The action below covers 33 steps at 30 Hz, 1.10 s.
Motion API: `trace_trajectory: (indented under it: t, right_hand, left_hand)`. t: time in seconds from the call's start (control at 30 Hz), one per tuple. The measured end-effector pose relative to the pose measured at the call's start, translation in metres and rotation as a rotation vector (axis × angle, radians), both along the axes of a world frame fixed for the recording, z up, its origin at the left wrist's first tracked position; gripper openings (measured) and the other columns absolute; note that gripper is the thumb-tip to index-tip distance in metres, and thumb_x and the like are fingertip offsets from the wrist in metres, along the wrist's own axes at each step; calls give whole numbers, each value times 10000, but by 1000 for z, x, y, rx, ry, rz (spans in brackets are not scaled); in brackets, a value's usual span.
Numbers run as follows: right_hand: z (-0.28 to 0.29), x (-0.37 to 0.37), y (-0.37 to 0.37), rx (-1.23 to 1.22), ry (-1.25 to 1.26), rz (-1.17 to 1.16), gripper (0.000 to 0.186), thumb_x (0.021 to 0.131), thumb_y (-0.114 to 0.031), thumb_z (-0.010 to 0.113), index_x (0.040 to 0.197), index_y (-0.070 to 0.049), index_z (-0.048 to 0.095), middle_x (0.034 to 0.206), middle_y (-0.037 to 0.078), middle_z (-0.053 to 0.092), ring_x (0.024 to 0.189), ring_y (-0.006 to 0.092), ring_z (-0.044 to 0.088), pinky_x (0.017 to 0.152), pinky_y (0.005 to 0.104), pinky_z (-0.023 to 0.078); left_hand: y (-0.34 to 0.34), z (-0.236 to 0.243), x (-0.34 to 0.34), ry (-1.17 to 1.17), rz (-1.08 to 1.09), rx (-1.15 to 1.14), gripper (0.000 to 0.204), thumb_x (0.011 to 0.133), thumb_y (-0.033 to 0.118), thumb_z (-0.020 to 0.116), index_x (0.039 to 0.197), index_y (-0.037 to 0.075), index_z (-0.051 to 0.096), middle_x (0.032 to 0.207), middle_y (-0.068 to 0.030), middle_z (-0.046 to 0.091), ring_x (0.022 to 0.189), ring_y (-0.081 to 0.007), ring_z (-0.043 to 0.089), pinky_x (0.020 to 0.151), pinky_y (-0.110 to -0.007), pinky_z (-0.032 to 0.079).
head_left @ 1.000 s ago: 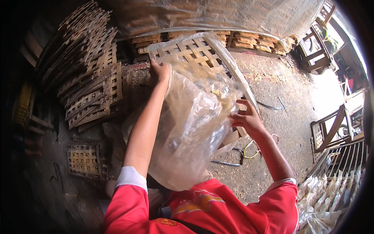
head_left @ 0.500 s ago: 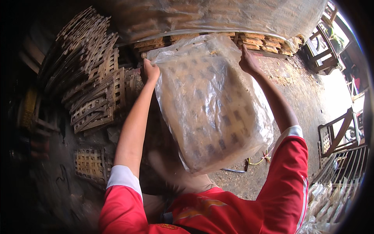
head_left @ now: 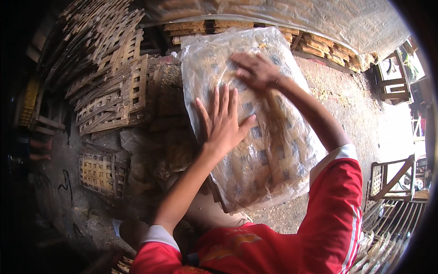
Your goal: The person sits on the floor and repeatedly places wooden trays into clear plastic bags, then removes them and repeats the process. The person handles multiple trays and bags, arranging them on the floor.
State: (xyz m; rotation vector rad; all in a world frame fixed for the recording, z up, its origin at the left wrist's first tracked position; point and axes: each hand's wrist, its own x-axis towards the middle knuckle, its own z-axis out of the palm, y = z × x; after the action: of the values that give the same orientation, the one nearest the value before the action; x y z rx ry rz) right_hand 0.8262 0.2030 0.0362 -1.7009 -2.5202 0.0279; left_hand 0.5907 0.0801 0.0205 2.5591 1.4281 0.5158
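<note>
A clear plastic sheet (head_left: 278, 150), wrinkled and translucent, lies over a woven bamboo-slat tray in front of me, with the lattice showing through. My left hand (head_left: 223, 123) rests palm down on the middle of the sheet, fingers spread. My right hand (head_left: 258, 71) is higher up on the sheet, a little to the right, fingers extended and blurred by movement. Small yellowish crumbs sit near the sheet's top edge. The tray under the plastic is mostly hidden, and my leg in light trousers shows beneath its lower edge.
Stacked lattice trays (head_left: 109, 105) lean at left, with a smaller tray (head_left: 96, 166) lower down. Flat tan pieces (head_left: 319, 48) are stacked at the back under plastic sheeting (head_left: 337, 20). Wooden frames (head_left: 392, 176) and metal racks (head_left: 390, 219) line the right. Shavings litter the concrete floor (head_left: 333, 96).
The plastic went from bunched and held at its edges to spread over the tray. Both hands let go of the edges and moved inward onto its top, fingers opened out.
</note>
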Motion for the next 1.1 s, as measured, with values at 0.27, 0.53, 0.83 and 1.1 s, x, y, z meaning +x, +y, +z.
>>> trace_trajectory:
  t: [0.27, 0.53, 0.83, 1.1]
  right_hand:
    - [13, 56, 13, 291, -78, -280, 650, 1065, -612, 278, 1621, -274, 290, 1711, 91, 190, 1579, 315, 155, 1244, 645, 92]
    - [22, 71, 20, -28, -221, -743, 614, 1040, -639, 322, 1563, -326, 397, 1690, 40, 271, 1551, 325, 257, 1230, 680, 137]
    - [2, 73, 22, 167, 237, -395, 650, 1035, -624, 393, 1606, -333, 284, 1583, 81, 457, 1410, 295, 502, 1166, 785, 133]
    - [17, 57, -9, 294, 63, -385, 738, 1029, -648, 359, 1587, -165, 372, 1633, 143, 371, 1494, 321, 375, 1224, 604, 226]
  left_hand:
    - [1, -9, -1, 35, 39, 8, 956, 954, 683, 466, 1629, 53, 219, 1714, -176, 121, 1586, -386, 46, 1172, -730, -93]
    - [2, -11, -1, 54, 51, 26, 959, 951, 699, 457, 1633, 69, 219, 1718, -174, 102, 1579, -416, 59, 1174, -738, -55]
    - [1, -14, 5, 71, 32, 70, 974, 938, 740, 440, 1630, 84, 243, 1716, -191, 87, 1574, -434, 57, 1161, -753, -51]
    - [4, -21, 0, 67, 45, 87, 1029, 920, 783, 434, 1635, 74, 218, 1711, -209, 95, 1568, -456, 59, 1154, -757, -63]
